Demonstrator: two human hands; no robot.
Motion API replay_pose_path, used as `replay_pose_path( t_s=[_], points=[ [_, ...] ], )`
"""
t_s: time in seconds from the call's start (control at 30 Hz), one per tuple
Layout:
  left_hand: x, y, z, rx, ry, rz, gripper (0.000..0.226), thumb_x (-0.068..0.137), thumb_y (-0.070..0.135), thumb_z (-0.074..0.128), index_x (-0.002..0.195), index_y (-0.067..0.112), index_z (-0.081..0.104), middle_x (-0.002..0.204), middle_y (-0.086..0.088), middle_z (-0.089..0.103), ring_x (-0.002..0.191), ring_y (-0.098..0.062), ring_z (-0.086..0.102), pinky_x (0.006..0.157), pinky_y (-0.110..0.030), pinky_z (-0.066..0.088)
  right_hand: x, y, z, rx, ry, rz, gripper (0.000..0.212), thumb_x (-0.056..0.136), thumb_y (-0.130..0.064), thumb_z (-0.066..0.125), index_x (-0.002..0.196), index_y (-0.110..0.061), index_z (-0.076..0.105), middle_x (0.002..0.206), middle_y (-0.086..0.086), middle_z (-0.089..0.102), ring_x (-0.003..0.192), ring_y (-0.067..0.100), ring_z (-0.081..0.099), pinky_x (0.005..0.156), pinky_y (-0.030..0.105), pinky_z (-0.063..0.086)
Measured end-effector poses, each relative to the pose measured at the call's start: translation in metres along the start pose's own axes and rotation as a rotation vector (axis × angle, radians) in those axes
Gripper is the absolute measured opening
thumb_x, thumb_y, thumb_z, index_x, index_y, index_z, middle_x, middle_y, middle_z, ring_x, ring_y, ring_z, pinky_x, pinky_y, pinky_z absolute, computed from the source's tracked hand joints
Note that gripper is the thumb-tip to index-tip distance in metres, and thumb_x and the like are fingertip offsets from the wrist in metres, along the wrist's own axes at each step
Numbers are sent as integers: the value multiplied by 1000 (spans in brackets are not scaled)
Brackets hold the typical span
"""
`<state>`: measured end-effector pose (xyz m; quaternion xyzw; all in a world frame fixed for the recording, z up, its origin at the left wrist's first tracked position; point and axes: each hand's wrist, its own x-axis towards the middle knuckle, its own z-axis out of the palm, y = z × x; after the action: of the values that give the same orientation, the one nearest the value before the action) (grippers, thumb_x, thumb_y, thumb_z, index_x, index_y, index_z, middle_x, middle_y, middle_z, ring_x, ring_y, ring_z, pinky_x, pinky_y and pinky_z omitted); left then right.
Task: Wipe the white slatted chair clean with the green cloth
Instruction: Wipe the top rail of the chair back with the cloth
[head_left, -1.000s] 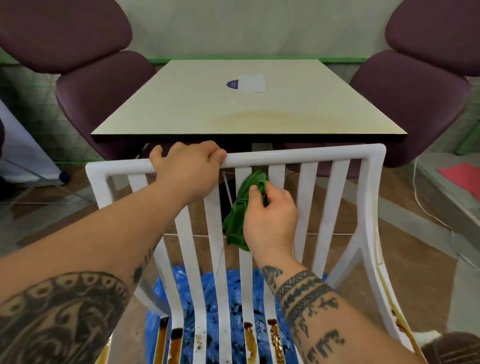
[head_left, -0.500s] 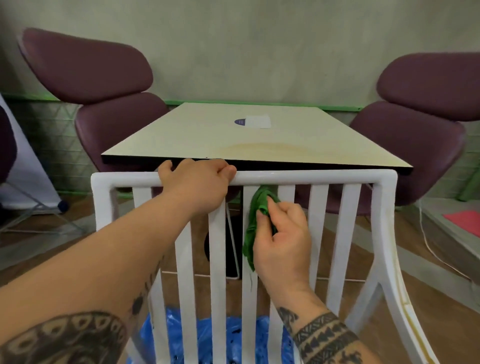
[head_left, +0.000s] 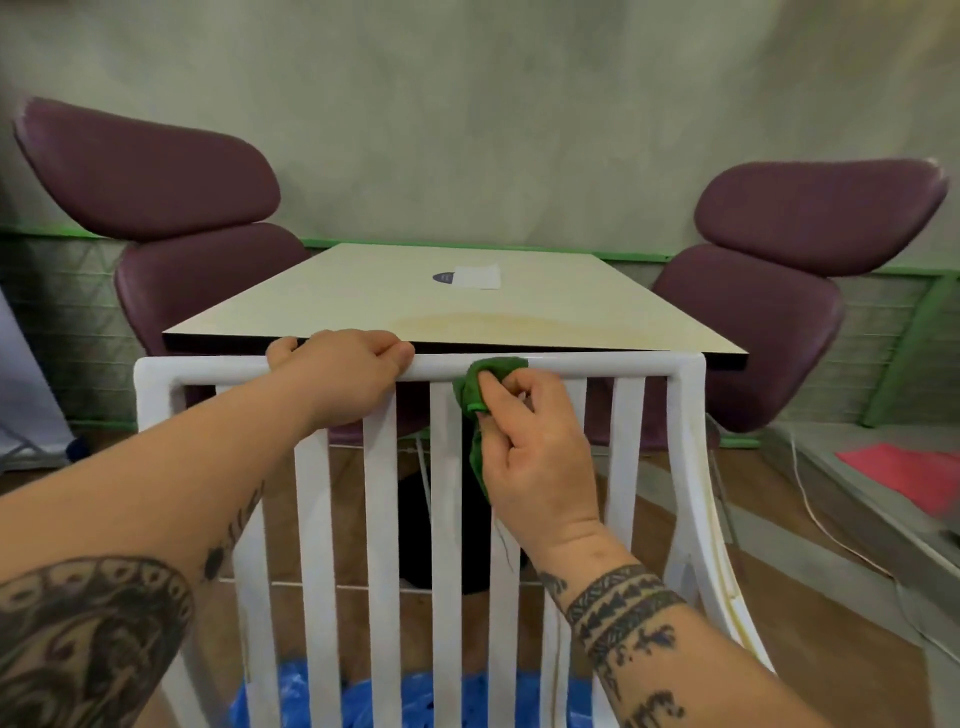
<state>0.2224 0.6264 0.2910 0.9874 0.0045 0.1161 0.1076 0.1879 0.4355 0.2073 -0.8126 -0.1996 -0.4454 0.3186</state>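
The white slatted chair (head_left: 628, 364) stands right in front of me, its backrest facing me and its top rail running across the middle of the view. My left hand (head_left: 340, 376) is wrapped around that top rail, left of centre. My right hand (head_left: 530, 452) holds the bunched green cloth (head_left: 480, 387) and presses it against the top rail where a middle slat joins it. Part of the cloth hangs down behind my fingers. Yellow-brown stains run down the chair's right post.
A beige square table (head_left: 467, 312) sits just beyond the chair, with a small white card (head_left: 475, 276) on it. Two purple padded chairs (head_left: 171, 218) (head_left: 779, 291) flank the table. Blue plastic sheeting (head_left: 415, 696) lies under the seat. A white cable (head_left: 831, 530) runs over the floor at right.
My right hand has slid the green cloth up the slat from mid-height to the top rail. My left hand kept its grip on the rail. My view tilted upward.
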Motion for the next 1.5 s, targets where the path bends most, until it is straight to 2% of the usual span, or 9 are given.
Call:
replay_pose_path(
  t_s=[0.3,0.53,0.73,0.83,0.93,1.07,1.23,1.4,1.5],
  points=[
    [-5,4,-3,-8,-1,-11,40,107,48,21,116,39,59,103,5,62,100,-22,48,107,-46,26,-7,38,-26,-64,-6,372,36,100,-18,56,134,-12,63,115,1,51,91,10,46,85,23,42],
    [-6,5,-4,12,-31,-6,41,107,49,20,116,37,59,108,2,64,102,-23,49,110,-49,25,-1,32,-21,-253,-216,219,33,97,-13,58,128,-6,66,104,6,46,78,26,51,67,36,49],
    [-12,3,-20,-211,-175,31,45,108,45,24,133,30,58,132,3,58,121,-23,49,113,-44,29,17,8,-15,43,-128,695,38,105,-29,48,139,-15,58,116,-1,47,85,19,61,75,32,51],
    [-14,-16,-36,-627,-179,9,44,106,42,42,146,28,51,147,9,52,136,-17,45,117,-38,31,12,-12,-15,225,56,700,36,104,-26,51,136,-12,61,117,0,53,85,2,55,74,2,42],
    [-20,-54,-51,-580,115,-28,36,102,32,50,136,31,59,133,11,63,119,-13,59,105,-34,45,15,-34,-18,304,119,532,33,102,-21,56,133,-12,64,116,-3,55,87,-12,50,76,-9,31],
    [-44,-108,-49,-424,286,-312,30,100,34,48,126,30,64,116,2,67,96,-19,61,84,-35,50,1,-61,8,324,-43,576,34,100,-29,60,132,-17,66,110,-4,60,88,-4,56,70,2,43],
    [-59,-131,-21,-506,267,-357,33,104,31,43,132,31,60,125,-7,64,107,-31,60,95,-43,53,-10,-87,44,405,-81,828,34,101,-32,59,131,-17,67,101,-3,68,73,2,61,55,13,48],
    [-54,-143,-15,-494,308,-345,28,105,32,47,128,36,62,114,-4,66,92,-25,63,87,-38,56,20,-99,56,425,56,950,27,102,-30,58,81,-16,69,70,-1,60,54,9,51,42,10,36],
    [-53,-144,-15,-530,311,-342,26,105,31,49,126,35,63,106,-2,64,83,-20,59,78,-31,51,17,-107,52,472,118,882,22,101,-30,60,113,-16,73,90,-9,62,81,12,62,74,23,56]
  ],
)
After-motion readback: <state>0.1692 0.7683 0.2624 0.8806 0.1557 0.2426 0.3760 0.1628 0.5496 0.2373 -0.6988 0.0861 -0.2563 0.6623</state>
